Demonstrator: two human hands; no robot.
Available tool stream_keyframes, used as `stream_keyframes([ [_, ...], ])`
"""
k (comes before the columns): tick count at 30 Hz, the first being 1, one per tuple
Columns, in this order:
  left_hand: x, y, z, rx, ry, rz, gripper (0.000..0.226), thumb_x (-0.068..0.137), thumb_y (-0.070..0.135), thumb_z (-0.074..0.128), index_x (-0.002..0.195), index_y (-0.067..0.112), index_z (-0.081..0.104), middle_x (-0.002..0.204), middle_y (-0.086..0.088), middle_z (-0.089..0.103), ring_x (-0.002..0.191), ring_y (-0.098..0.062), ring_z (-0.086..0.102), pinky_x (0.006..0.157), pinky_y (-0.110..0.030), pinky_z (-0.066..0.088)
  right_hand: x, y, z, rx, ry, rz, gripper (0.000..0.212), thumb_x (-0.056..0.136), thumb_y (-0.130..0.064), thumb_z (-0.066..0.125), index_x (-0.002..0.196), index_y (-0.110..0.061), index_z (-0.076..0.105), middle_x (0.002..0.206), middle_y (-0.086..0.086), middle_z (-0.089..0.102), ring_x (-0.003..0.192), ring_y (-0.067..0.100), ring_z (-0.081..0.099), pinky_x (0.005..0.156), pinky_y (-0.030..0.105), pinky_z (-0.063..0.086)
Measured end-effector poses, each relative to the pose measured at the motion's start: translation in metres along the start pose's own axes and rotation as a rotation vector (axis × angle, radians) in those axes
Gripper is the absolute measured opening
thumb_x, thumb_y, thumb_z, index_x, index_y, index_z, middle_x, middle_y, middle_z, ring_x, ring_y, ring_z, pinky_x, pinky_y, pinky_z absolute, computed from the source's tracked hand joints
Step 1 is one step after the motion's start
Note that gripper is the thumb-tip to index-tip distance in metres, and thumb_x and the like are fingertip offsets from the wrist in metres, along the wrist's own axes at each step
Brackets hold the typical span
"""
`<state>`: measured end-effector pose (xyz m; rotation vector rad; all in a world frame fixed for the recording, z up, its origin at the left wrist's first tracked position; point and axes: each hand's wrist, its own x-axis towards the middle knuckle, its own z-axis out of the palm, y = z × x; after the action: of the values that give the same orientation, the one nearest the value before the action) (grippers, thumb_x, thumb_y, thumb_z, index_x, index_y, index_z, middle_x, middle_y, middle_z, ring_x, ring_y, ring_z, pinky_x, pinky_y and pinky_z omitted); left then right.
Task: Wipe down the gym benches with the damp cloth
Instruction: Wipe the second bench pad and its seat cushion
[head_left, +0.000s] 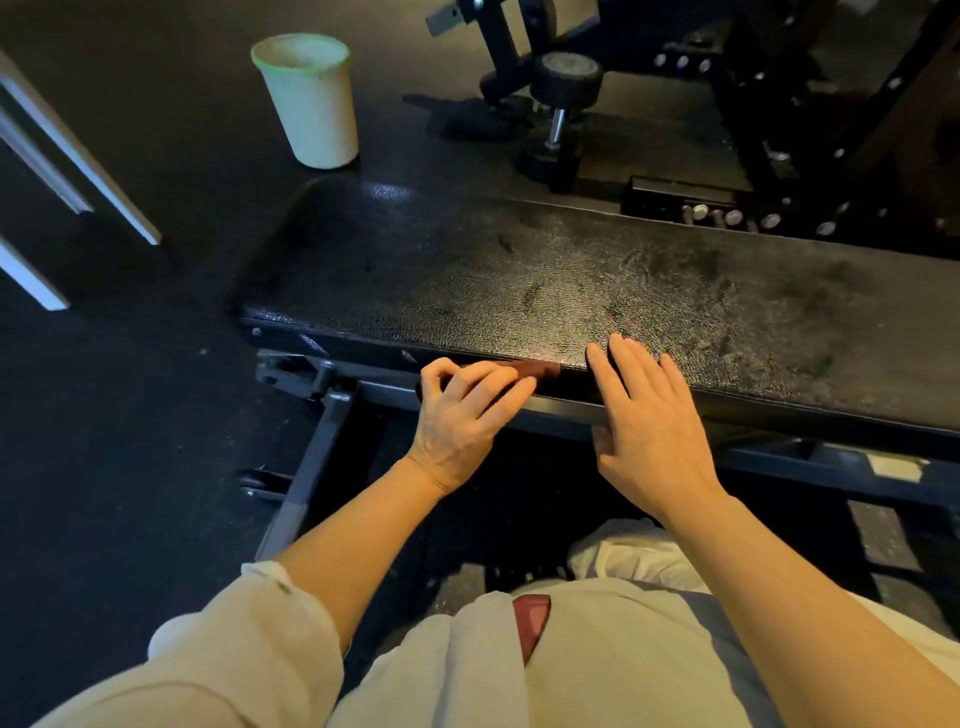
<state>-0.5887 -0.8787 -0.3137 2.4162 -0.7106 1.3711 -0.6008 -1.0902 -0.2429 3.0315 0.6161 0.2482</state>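
While my left hand (467, 415) pinches the reddish cloth (540, 370) against the bench (519, 280) edge, my right hand (644, 421) rests flat, fingers spread; next, I'd judge, slide the cloth along toward it.

Dim, glare-flecked, wide-angle edge distortion

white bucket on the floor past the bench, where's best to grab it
Take the bucket by its rim, coming from above. It stands upright and open-topped on the floor, no handle shows, and its walls taper downward, so a side grasp would likely slip.
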Motion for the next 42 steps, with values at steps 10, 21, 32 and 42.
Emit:
stream_keyframes([
  [10,0.006,0.010,-0.010,-0.172,-0.054,-0.033,0.020,0.089,0.003,0.067,0.109,0.008,0.069,0.112,-0.003,0.063,0.097,-0.022,0.060,0.077,-0.041,0.047,0.007,-0.015,0.003,0.062,0.046,-0.015,0.086,0.068,-0.017,0.072,0.145,-0.003,0.036,0.151,0.017,0.035,0.141,0.032,0.030,0.116,0.050,0.023],
  [21,-0.004,-0.023,-0.036,-0.024,-0.010,-0.134,0.035,0.079,-0.005,0.070,0.109,0.014,0.066,0.108,-0.001,0.063,0.092,-0.024,0.062,0.072,-0.039,0.049,0.013,-0.020,0.000,0.046,0.010,-0.071,0.085,0.070,-0.019,0.073,0.146,-0.006,0.036,0.153,0.015,0.033,0.143,0.029,0.027,0.118,0.048,0.020],
  [32,-0.015,-0.043,-0.045,0.082,-0.043,-0.189,0.018,0.086,0.001,0.065,0.099,0.012,0.070,0.097,-0.006,0.069,0.092,-0.023,0.057,0.069,-0.038,0.047,0.038,-0.027,-0.015,0.051,0.015,-0.126,0.082,0.068,-0.016,0.074,0.142,-0.005,0.040,0.151,0.016,0.035,0.142,0.032,0.029,0.117,0.048,0.019],
  [42,0.010,-0.055,-0.054,0.112,-0.035,0.055,0.009,0.085,0.005,0.071,0.085,0.011,0.076,0.091,-0.005,0.071,0.086,-0.021,0.061,0.067,-0.032,0.050,0.045,-0.048,-0.012,0.084,0.025,-0.192,0.077,0.072,-0.017,0.072,0.142,-0.006,0.041,0.151,0.015,0.035,0.141,0.031,0.030,0.117,0.049,0.021],
])
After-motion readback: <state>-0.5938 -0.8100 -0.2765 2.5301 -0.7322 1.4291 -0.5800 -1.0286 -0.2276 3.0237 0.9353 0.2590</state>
